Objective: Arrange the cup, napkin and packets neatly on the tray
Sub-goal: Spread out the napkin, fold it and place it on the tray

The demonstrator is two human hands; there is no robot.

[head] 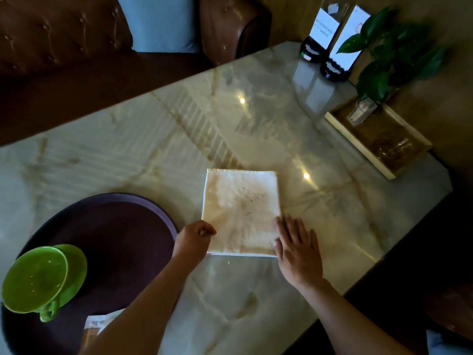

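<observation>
A white folded napkin (pixel 240 211) lies flat on the marble table, to the right of a round dark tray (pixel 120 226). On the tray's left part stands a green cup (pixel 33 278) on a green saucer (pixel 76 267). A packet (pixel 96 326) lies on the tray's near edge, partly hidden by my left forearm. My left hand (pixel 194 237) pinches the napkin's near left edge with closed fingers. My right hand (pixel 297 242) rests flat, fingers spread, on the napkin's near right corner.
A wooden box tray (pixel 358 147) with small items sits at the far right beside a leafy plant (pixel 384 62). Two upright sign holders (pixel 330 42) stand at the far edge. A brown leather sofa (pixel 64 42) with a pale cushion lies beyond the table.
</observation>
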